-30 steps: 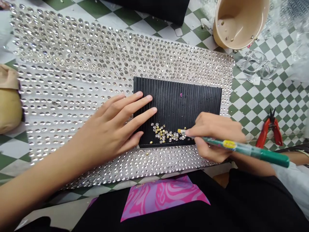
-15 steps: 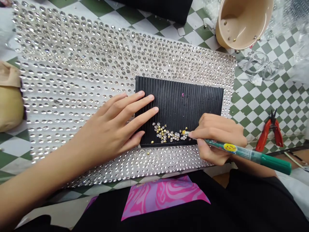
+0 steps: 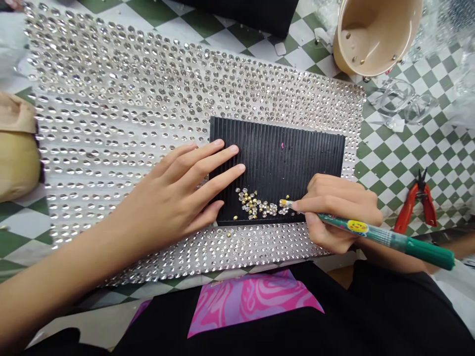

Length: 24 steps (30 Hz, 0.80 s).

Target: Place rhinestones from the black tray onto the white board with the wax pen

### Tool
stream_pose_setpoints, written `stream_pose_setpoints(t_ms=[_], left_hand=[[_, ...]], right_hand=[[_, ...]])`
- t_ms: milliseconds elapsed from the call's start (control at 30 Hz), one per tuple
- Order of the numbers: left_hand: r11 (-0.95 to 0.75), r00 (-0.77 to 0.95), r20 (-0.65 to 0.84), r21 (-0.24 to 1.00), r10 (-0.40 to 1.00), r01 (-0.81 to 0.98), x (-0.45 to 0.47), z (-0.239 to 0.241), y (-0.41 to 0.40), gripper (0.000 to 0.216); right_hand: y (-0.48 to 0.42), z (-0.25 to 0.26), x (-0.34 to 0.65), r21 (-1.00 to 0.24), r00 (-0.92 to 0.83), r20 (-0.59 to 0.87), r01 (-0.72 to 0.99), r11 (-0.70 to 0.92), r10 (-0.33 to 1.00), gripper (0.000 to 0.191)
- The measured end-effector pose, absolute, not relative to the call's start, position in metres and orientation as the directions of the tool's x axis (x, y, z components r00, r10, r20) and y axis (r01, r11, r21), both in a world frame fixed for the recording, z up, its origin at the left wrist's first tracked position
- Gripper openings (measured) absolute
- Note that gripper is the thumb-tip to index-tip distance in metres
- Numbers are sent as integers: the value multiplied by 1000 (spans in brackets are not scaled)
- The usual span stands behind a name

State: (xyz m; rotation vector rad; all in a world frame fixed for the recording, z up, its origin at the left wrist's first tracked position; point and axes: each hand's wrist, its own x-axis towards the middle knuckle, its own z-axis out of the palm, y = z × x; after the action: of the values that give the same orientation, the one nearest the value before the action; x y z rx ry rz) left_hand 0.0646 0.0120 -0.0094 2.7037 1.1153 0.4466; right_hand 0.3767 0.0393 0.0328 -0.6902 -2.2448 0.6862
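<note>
My left hand (image 3: 193, 190) lies flat with fingers spread, its fingertips on the left edge of a black ridged board (image 3: 267, 158). In my right hand (image 3: 339, 210) is a green pen (image 3: 389, 237) with a yellowish tip, held in a closed grip low over the board. The tip is among loose rhinestones (image 3: 254, 203), some clear side up and some gold side up, heaped along the board's near edge. Underneath the board is a wide sheet (image 3: 92, 143) covered in rows of clear rhinestones.
A beige cup (image 3: 378, 44) with a few loose stones inside stands at the back right. Red-handled pliers (image 3: 415, 200) lie on the green-and-white checked cloth (image 3: 386, 163), near coiled clear tubing (image 3: 403, 99). A black object (image 3: 256, 15) is at the back; a tan, yellowish object (image 3: 18, 148) sits left.
The view has shifted slightly. Both hands keep nearly the same place, and the pen's tip remains among the loose rhinestones.
</note>
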Motion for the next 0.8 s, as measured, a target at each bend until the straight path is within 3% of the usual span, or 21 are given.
stream_pose_setpoints(t_ms=[267, 367, 433, 467, 567, 800], left_hand=[[-684, 665, 183, 321, 724, 655, 64, -7, 13, 81], [-710, 692, 180, 281, 699, 645, 63, -6, 15, 81], [-712, 688, 191, 261, 700, 652, 62, -6, 15, 78], [-711, 684, 198, 255, 702, 656, 62, -6, 15, 77], [-708, 676, 212, 256, 706, 658, 62, -7, 13, 74], [-717, 683, 221, 266, 696, 644, 62, -10, 13, 72]], right_hand=[[36, 35, 380, -675, -589, 437, 286, 681, 680, 25], [49, 29, 388, -675, -409, 554, 289, 678, 726, 25], [66, 23, 397, -599, -291, 696, 268, 754, 656, 20], [75, 20, 401, -561, -104, 777, 335, 757, 621, 18], [103, 9, 416, -547, 104, 810, 490, 679, 577, 14], [132, -21, 450, -578, 60, 771, 487, 655, 634, 20]])
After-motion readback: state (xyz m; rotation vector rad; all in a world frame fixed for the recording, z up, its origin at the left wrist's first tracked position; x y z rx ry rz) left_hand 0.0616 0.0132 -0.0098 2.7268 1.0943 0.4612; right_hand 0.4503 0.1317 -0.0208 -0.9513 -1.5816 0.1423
